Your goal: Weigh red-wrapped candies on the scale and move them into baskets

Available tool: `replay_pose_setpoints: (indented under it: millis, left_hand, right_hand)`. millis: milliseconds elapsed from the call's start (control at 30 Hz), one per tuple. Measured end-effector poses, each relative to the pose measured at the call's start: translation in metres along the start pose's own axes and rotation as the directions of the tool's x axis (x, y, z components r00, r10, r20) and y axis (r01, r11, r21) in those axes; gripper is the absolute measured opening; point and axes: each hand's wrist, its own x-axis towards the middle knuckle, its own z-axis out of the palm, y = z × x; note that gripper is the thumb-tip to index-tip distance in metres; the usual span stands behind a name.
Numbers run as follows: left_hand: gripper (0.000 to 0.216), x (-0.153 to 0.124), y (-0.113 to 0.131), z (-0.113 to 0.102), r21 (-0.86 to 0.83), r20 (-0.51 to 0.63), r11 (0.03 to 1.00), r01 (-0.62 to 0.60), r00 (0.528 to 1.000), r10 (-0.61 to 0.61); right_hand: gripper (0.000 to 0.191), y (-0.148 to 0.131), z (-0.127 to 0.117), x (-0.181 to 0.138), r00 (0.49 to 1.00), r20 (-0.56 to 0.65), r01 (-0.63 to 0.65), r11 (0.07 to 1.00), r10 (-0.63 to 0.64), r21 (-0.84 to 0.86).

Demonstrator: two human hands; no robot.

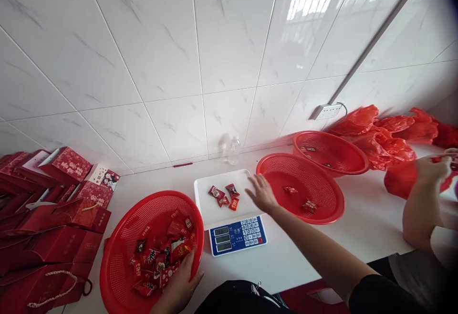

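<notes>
My left hand (181,276) grips the near right rim of a red plastic basket (119,228), fingers inside and thumb outside. The basket tilts slightly and holds several wrapped candies (152,256) in red, black and white. My right hand (263,193) is open with fingers spread, above the right edge of a white scale tray (203,216), holding nothing. On the tray lie several small wrapped candies (215,192). The scale's blue panel (238,235) with keypad and displays faces me. Just right of my right hand stands another red basket (304,175) with a few candies.
A third red basket (331,149) stands behind, near red plastic bags (386,135). A clear bottle (234,151) stands by the tiled wall, where a power strip (326,111) hangs. Red gift boxes (53,247) are stacked at left. Another person's arm (422,204) reaches in at right.
</notes>
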Motion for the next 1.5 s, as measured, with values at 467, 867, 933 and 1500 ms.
replay_pose_setpoints:
  millis: [467,867,933,1500]
  left_hand:
    - [0.071,-0.023,-0.031,-0.002,-0.037,-0.015,0.995,0.098,0.995,-0.099]
    - [0.096,-0.029,-0.001,-0.031,-0.2,0.101,0.973,0.113,0.99,-0.094]
    - [0.093,-0.029,-0.006,-0.036,-0.229,0.085,0.97,0.081,0.994,-0.063]
    - [0.104,0.021,-0.072,-0.056,0.224,-0.156,0.86,0.459,0.888,-0.433]
  right_hand:
    - [0.036,-0.085,0.054,0.02,0.924,0.118,0.354,0.931,-0.363,0.093]
    - [0.022,-0.081,0.054,0.021,0.983,0.038,0.157,0.931,-0.179,0.329]
    - [0.023,-0.079,0.048,0.024,0.995,-0.009,0.091,0.917,-0.095,0.389]
    - [0.058,0.089,-0.039,-0.012,0.858,-0.16,-0.447,0.863,0.488,0.237]
